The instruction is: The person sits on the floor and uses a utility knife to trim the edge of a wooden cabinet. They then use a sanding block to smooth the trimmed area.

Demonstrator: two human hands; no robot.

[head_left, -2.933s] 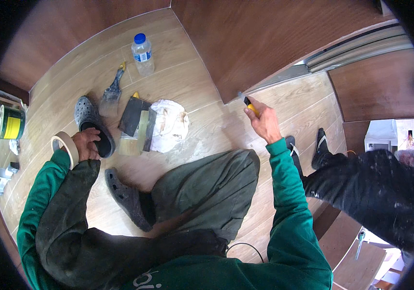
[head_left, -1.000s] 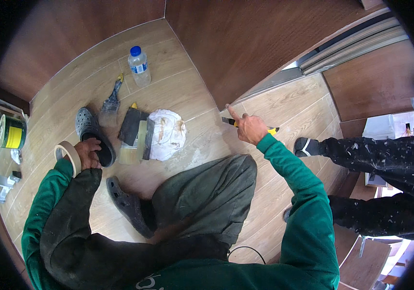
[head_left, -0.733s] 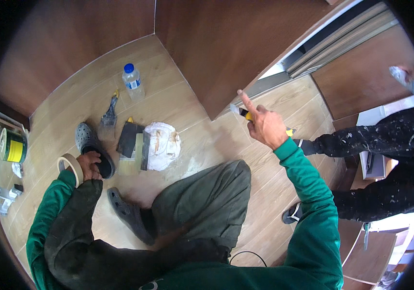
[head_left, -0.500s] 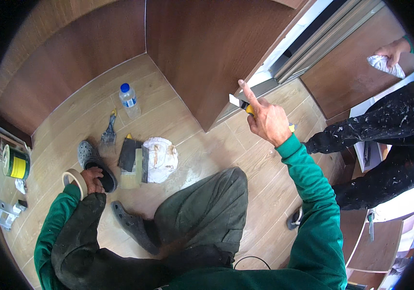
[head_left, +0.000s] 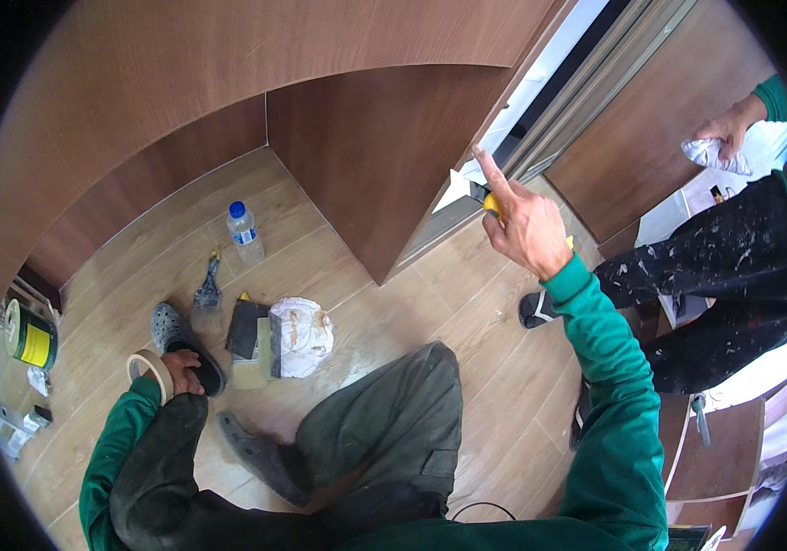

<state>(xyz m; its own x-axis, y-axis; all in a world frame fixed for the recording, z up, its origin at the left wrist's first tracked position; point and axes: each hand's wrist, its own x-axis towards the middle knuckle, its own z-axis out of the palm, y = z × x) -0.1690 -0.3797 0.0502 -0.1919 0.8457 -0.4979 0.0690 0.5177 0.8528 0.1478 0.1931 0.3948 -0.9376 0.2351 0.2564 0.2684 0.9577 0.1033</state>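
the right hand point(head_left: 529, 225), forefinger straight, grips a yellow-and-black flat-bladed scraper point(head_left: 493, 205) near the right edge of a brown wood-grain panel point(head_left: 366, 165). the left hand point(head_left: 182, 370) lies at a perforated grey clog point(head_left: 168, 324), grip unclear, its wrist inside a beige tape roll point(head_left: 166, 378).

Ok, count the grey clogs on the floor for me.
2. The upper clog is right by the left hand; the lower clog is nearer the person's body. Neither is fully hidden.

At lower left and lower right of the frame I see green sleeves point(head_left: 603, 367) with snug cuffs point(head_left: 570, 280); between them, smudged dark-olive trousers point(head_left: 384, 422) and perforated grey clogs point(head_left: 169, 327).
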